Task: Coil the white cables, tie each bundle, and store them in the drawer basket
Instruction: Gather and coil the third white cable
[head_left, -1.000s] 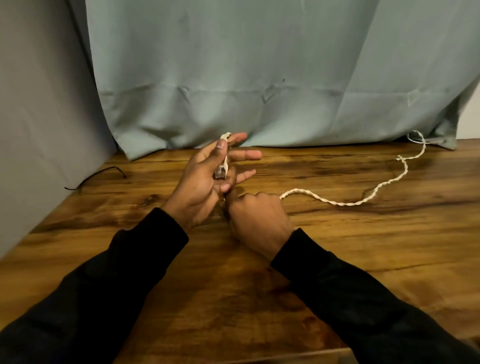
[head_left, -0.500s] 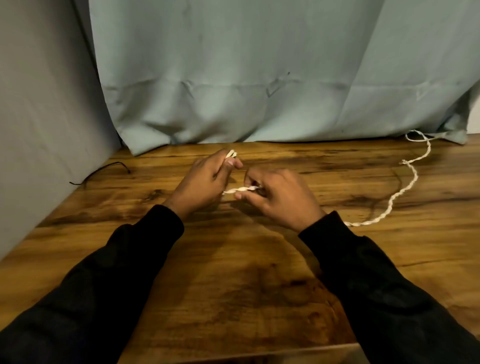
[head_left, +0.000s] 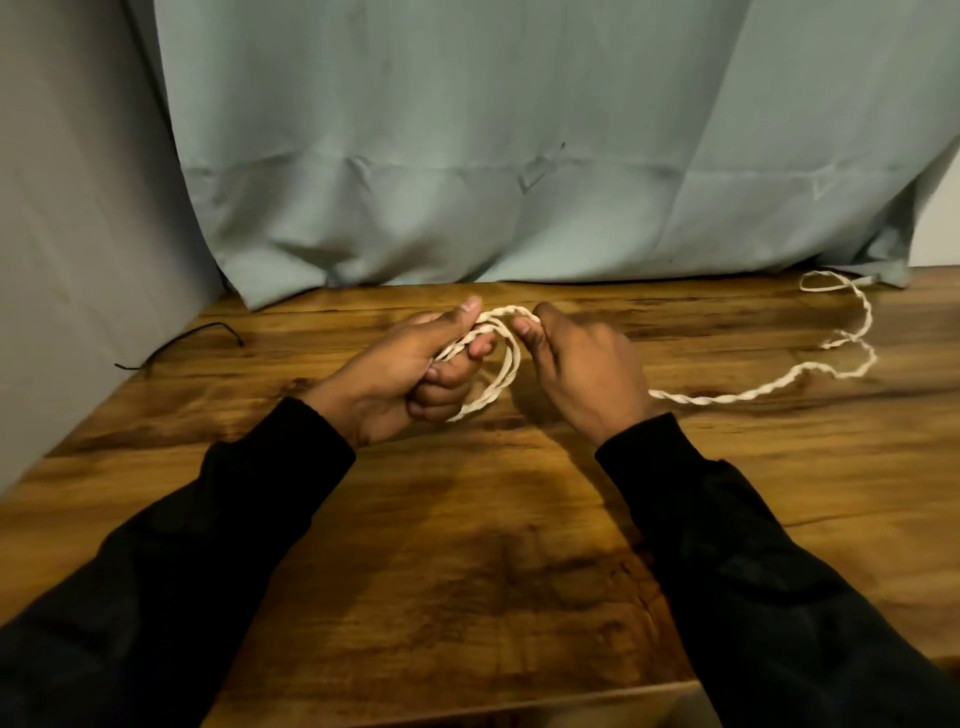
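First loop is on: half a second ago the white cable (head_left: 727, 397) ran straight between both hands. Now the left hand (head_left: 400, 374) grips the coil, while the right hand (head_left: 582, 364) pinches the next turn, with a long tail left trailing across the tabletop (head_left: 519, 545).

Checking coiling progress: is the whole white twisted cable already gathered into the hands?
No: the white twisted cable trails from the right hand across the wooden table; the left hand holds loops.

Both hands grip the looped white cable (head_left: 498, 374), apparently.
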